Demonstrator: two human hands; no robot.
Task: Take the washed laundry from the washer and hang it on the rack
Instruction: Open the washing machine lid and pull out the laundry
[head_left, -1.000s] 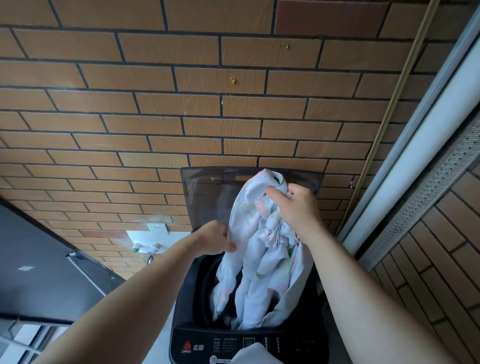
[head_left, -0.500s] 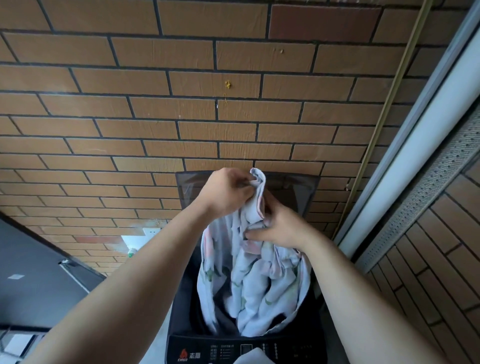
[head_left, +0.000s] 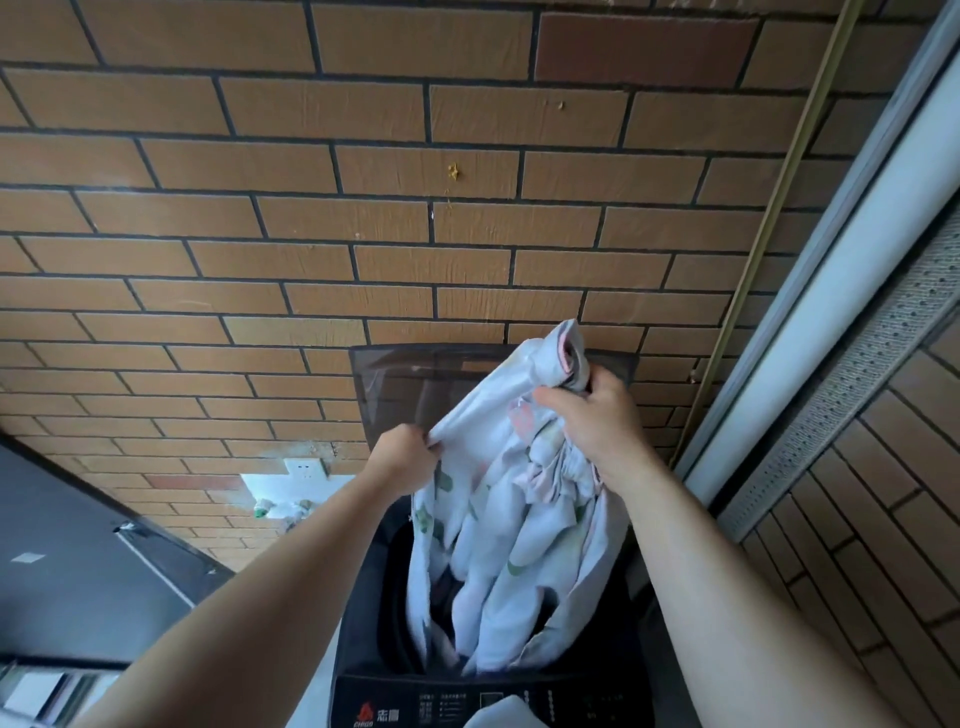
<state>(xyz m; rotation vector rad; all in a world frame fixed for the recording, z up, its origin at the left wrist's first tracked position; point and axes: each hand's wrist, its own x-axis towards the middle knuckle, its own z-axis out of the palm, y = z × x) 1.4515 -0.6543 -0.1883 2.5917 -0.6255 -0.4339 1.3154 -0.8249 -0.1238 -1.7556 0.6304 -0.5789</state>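
Both hands clenched — right hand (head_left: 597, 421) and left hand (head_left: 402, 457) gripping the pale floral-print bedsheet (head_left: 509, 519) above the black top-loading washer (head_left: 374, 623).

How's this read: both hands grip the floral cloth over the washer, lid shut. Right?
No: the head view shows the lid raised open, not shut. The left hand and right hand do grip the floral cloth over the washer.
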